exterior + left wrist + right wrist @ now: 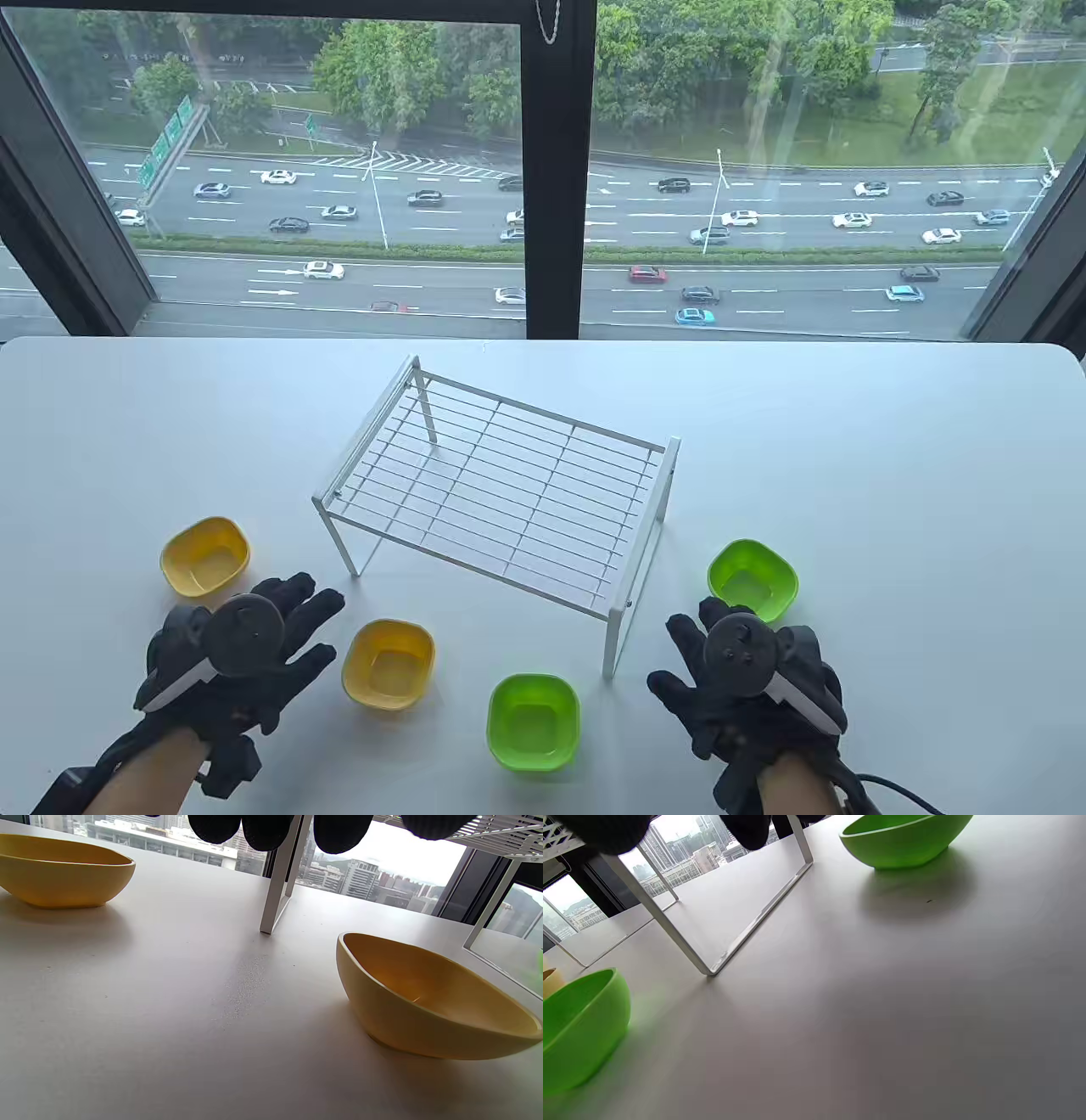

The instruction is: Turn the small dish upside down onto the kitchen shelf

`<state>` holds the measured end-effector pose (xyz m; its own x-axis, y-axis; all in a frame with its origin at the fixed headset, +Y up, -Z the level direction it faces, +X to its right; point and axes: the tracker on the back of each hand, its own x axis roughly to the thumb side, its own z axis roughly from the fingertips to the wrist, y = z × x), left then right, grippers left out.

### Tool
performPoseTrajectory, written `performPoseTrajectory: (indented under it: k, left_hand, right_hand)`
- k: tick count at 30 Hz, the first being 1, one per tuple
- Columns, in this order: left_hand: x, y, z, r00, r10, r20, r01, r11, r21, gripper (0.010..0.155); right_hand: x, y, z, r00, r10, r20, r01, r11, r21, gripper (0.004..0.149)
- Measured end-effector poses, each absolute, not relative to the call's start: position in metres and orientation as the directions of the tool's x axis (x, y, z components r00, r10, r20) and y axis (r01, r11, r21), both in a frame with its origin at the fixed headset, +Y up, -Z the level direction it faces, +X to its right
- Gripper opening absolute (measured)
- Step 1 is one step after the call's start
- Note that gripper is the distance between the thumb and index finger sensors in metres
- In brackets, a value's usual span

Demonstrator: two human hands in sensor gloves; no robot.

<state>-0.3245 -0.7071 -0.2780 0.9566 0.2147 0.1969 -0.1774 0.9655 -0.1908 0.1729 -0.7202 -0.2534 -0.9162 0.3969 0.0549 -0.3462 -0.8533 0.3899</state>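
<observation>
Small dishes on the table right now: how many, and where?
4, none on the shelf. Yellow dish far left; yellow dish beside the left hand; green dish front centre; green dish beyond the right hand.

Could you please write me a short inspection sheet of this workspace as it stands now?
Surface: white table, dishes and shelf on it.
Job's things: wire kitchen shelf upright, nothing on top; two yellow dishes and two green dishes, all right side up.
Clutter: nothing seen.
Grips: left hand and right hand open, holding nothing.
Cables: black lead by the right wrist.
Surroundings: window over a busy road.
</observation>
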Motion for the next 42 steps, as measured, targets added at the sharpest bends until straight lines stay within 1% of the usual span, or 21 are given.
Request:
performPoseTrajectory:
  k: [3,9,17,20,22,30,37,42]
  left_hand:
    - [-0.324,-0.704,-0.277,0.949,0.229,0.217,-0.193,0.966,-0.174,0.066]
    - [-0.311,-0.705,-0.276,0.919,0.245,0.308,-0.202,0.965,-0.166,0.064]
    - [-0.287,-0.72,-0.27,0.902,0.128,0.413,-0.041,0.976,-0.213,0.066]
    - [-0.282,-0.726,-0.27,0.891,0.112,0.439,-0.007,0.972,-0.234,0.068]
    - [-0.28,-0.729,-0.27,0.887,0.108,0.45,0.013,0.966,-0.257,0.069]
    - [-0.276,-0.735,-0.27,0.879,0.073,0.472,0.064,0.961,-0.268,0.078]
    - [-0.271,-0.742,-0.269,0.87,-0.015,0.493,0.154,0.957,-0.244,0.079]
    - [-0.268,-0.748,-0.268,0.866,-0.073,0.495,0.218,0.946,-0.241,0.075]
  right_hand:
    - [0.173,-0.716,-0.252,-0.925,0.372,0.077,-0.325,-0.881,0.345,0.078]
    - [0.179,-0.712,-0.253,-0.904,0.425,0.058,-0.386,-0.864,0.323,0.079]
    - [0.178,-0.713,-0.25,-0.896,0.441,0.058,-0.399,-0.854,0.333,0.078]
    - [0.178,-0.714,-0.25,-0.892,0.45,0.051,-0.408,-0.846,0.342,0.078]
    - [0.178,-0.714,-0.25,-0.889,0.456,0.049,-0.412,-0.841,0.351,0.078]
    - [0.178,-0.715,-0.251,-0.888,0.458,0.043,-0.413,-0.836,0.361,0.078]
    - [0.175,-0.72,-0.252,-0.895,0.444,0.046,-0.395,-0.836,0.381,0.077]
    - [0.176,-0.72,-0.253,-0.894,0.446,0.044,-0.399,-0.836,0.378,0.077]
